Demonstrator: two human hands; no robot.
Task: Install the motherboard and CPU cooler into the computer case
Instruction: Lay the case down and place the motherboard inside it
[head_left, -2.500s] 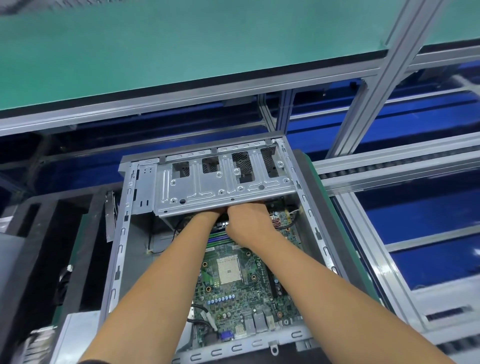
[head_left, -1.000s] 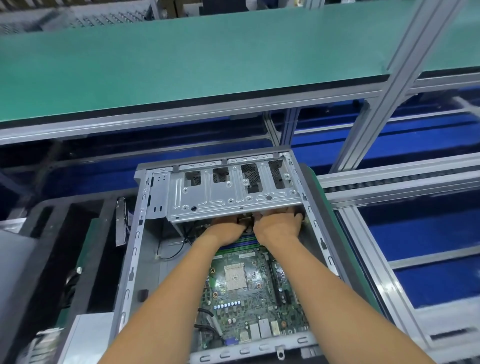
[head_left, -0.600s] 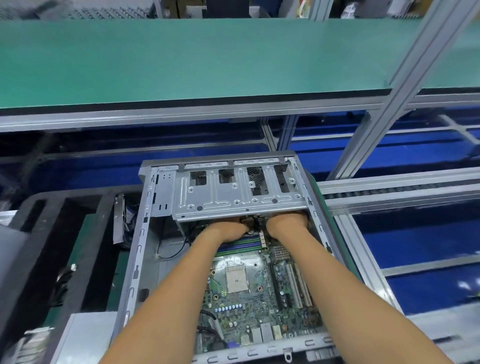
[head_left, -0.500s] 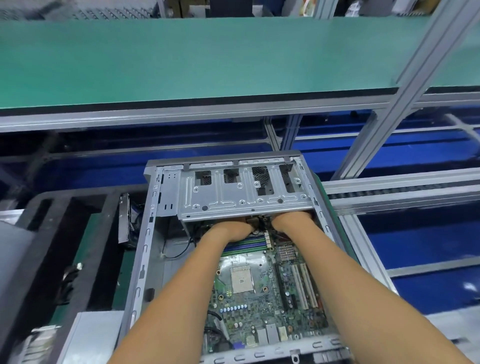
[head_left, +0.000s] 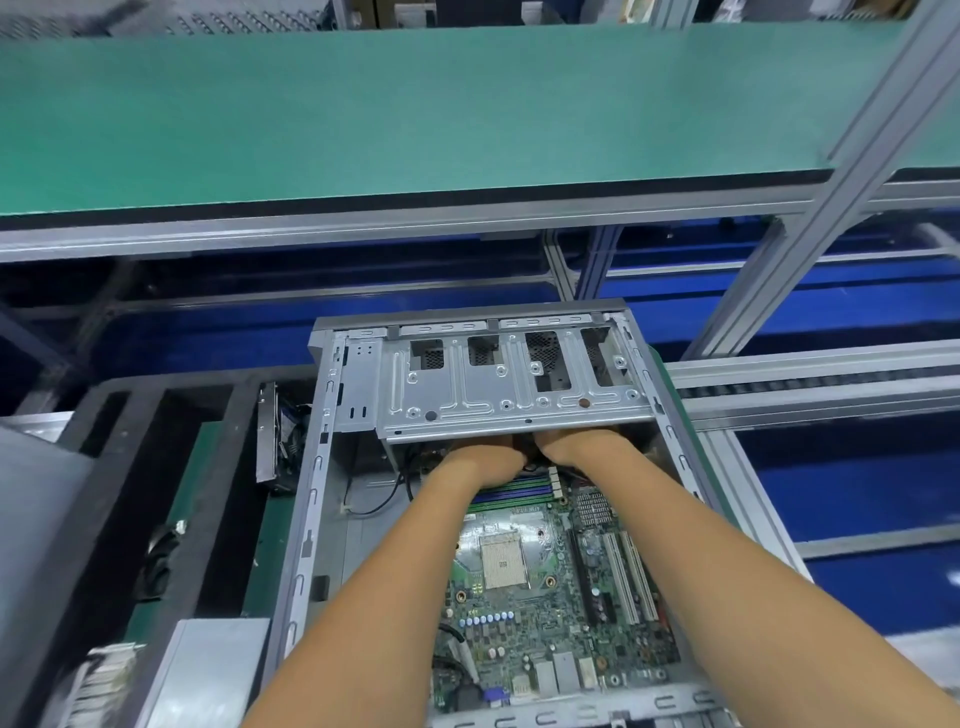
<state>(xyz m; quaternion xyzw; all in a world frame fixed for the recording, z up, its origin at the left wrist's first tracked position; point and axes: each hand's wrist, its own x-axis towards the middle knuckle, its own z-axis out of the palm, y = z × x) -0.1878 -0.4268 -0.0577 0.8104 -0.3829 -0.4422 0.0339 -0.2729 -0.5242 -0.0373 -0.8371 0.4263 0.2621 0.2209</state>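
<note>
Inside the open grey sheet-metal computer case (head_left: 306, 519), one green rectangular motherboard (head_left: 550, 613) lies flat on the case floor, occupying the right-hand portion. One square beige CPU socket (head_left: 501, 561) sits near the board centre, uncovered; no cooler is mounted on it. Two long white expansion slots (head_left: 628, 582) run side by side to the right of the socket. One small finned silver heatsink (head_left: 592, 506) stands beyond them. A bank of green and blue memory slots (head_left: 519, 491) lies across the far edge of the board; their count cannot be read.

One silver perforated metal drive cage (head_left: 514, 395) spans the far end of the case, showing four cut-outs in its top plate. Two bare forearms reach in over the board. The left hand (head_left: 491, 457) and the right hand (head_left: 571, 447) sit side by side, almost touching, at the far edge of the board under the cage lip. Their fingers are hidden beneath the cage, so how far each hand is open, and what it holds, cannot be told.

One black cable (head_left: 384, 499) loops on the bare case floor to the left of the board. One green-topped shelf (head_left: 415, 114) on a grey aluminium frame runs beyond the case.
</note>
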